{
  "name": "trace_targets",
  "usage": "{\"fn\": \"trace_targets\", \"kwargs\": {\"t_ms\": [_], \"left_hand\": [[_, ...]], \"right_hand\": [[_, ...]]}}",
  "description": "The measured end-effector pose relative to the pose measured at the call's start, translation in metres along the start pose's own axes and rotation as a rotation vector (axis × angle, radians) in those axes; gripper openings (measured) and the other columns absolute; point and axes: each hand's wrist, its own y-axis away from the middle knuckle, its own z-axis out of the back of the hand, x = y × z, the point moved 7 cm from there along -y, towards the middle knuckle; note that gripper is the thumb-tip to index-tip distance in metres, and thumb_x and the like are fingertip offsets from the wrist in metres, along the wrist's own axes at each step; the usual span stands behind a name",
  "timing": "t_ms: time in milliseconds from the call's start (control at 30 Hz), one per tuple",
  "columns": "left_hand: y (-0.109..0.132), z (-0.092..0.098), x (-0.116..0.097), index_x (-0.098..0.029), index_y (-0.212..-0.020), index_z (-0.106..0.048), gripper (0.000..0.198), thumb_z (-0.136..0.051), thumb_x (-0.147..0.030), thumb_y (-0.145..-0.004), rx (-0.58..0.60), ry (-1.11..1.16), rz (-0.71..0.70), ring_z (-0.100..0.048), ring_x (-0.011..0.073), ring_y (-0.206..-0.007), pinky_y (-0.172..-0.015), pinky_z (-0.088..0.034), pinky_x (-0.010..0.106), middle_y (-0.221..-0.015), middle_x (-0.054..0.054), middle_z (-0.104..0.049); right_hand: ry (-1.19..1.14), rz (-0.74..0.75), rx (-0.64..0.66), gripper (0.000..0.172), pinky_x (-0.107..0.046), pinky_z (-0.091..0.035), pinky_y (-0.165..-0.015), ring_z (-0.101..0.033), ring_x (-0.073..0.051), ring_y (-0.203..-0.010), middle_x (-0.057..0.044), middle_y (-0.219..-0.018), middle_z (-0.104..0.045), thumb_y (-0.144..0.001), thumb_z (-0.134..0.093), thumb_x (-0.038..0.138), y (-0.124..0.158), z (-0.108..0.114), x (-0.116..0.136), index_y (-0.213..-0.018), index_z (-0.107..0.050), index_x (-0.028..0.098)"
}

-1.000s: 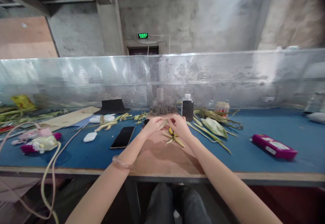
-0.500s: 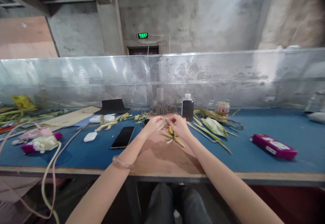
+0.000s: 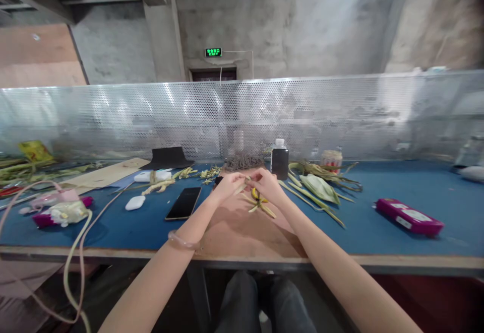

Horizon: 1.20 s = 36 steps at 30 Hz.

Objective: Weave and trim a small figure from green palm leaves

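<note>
My left hand (image 3: 228, 186) and my right hand (image 3: 269, 184) meet over a brown mat (image 3: 242, 227) at the table's middle. Both pinch a narrow pale leaf strip (image 3: 242, 187) between their fingertips. Just below the hands lies a small woven piece of yellow and green strips (image 3: 259, 203) on the mat. A clear bangle (image 3: 181, 243) sits on my left wrist.
A black phone (image 3: 183, 203) and a white earbud case (image 3: 134, 202) lie left of the mat. A dark bottle (image 3: 279, 160), a heap of green leaves (image 3: 319, 187) and a magenta pack (image 3: 409, 217) are to the right. Cables (image 3: 71, 252) hang off the left edge. A perforated metal screen (image 3: 340, 116) backs the blue table (image 3: 378, 242).
The hands have stayed together over the mat, with only small finger movements on the leaf strip.
</note>
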Motion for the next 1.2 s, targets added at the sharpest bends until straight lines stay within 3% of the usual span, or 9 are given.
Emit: {"fn": "trace_targets", "kwargs": {"t_ms": [133, 267, 500, 767, 1033, 1200], "left_hand": [[0.0, -0.004, 0.002, -0.013, -0.095, -0.065, 0.027, -0.05, -0.03, -0.081, 0.053, 0.065, -0.02, -0.065, 0.0197, -0.082, -0.077, -0.049, 0.031, -0.092, 0.008, -0.069], [0.001, -0.004, 0.003, -0.012, -0.094, -0.065, 0.026, -0.05, -0.029, -0.081, 0.052, 0.066, 0.001, -0.066, 0.0198, -0.079, -0.075, -0.05, 0.031, -0.088, 0.008, -0.07], [0.002, -0.006, -0.002, -0.012, -0.093, -0.068, 0.026, -0.049, -0.022, -0.078, 0.074, 0.085, 0.03, -0.065, 0.0198, -0.08, -0.075, -0.05, 0.031, -0.089, 0.007, -0.071], [0.004, -0.009, 0.001, -0.012, -0.092, -0.067, 0.027, -0.05, -0.028, -0.078, 0.082, 0.15, 0.153, -0.066, 0.0222, -0.078, -0.068, -0.051, 0.032, -0.085, 0.009, -0.071], [0.006, -0.001, 0.003, -0.013, -0.076, -0.069, 0.02, -0.055, -0.028, -0.075, -0.023, 0.039, 0.118, -0.064, 0.0217, -0.072, -0.068, -0.049, 0.03, -0.068, 0.004, -0.069], [0.007, -0.005, 0.002, -0.013, -0.079, -0.068, 0.018, -0.058, -0.028, -0.075, 0.016, 0.154, 0.162, -0.065, 0.0209, -0.071, -0.071, -0.049, 0.032, -0.069, 0.005, -0.069]], "right_hand": [[-0.031, 0.074, 0.04, 0.025, -0.032, -0.032, -0.076, -0.055, -0.018, -0.081, 0.0, -0.078, -0.063, -0.074, -0.065, 0.028, -0.001, -0.003, 0.0, -0.098, -0.063, 0.025], [-0.036, 0.093, 0.074, 0.018, -0.031, -0.035, -0.075, -0.054, -0.018, -0.081, -0.001, -0.078, -0.063, -0.075, -0.065, 0.028, -0.002, -0.007, 0.0, -0.092, -0.067, 0.024], [-0.048, 0.125, 0.141, 0.026, -0.031, -0.036, -0.08, -0.055, -0.017, -0.083, -0.002, -0.088, -0.064, -0.078, -0.063, 0.024, 0.001, -0.005, 0.008, -0.103, -0.068, 0.029], [0.062, 0.133, 0.126, 0.024, -0.031, -0.033, -0.078, -0.054, -0.018, -0.085, -0.002, -0.084, -0.064, -0.077, -0.065, 0.026, 0.002, -0.001, 0.013, -0.102, -0.068, 0.028], [0.166, 0.196, 0.121, 0.02, -0.033, -0.027, -0.078, -0.051, -0.02, -0.087, -0.002, -0.084, -0.064, -0.08, -0.061, 0.023, 0.005, 0.0, 0.018, -0.098, -0.069, 0.028], [0.196, 0.233, 0.122, 0.025, -0.033, -0.027, -0.077, -0.05, -0.02, -0.089, -0.003, -0.086, -0.063, -0.081, -0.056, 0.015, 0.005, -0.003, 0.016, -0.098, -0.068, 0.028]]}}
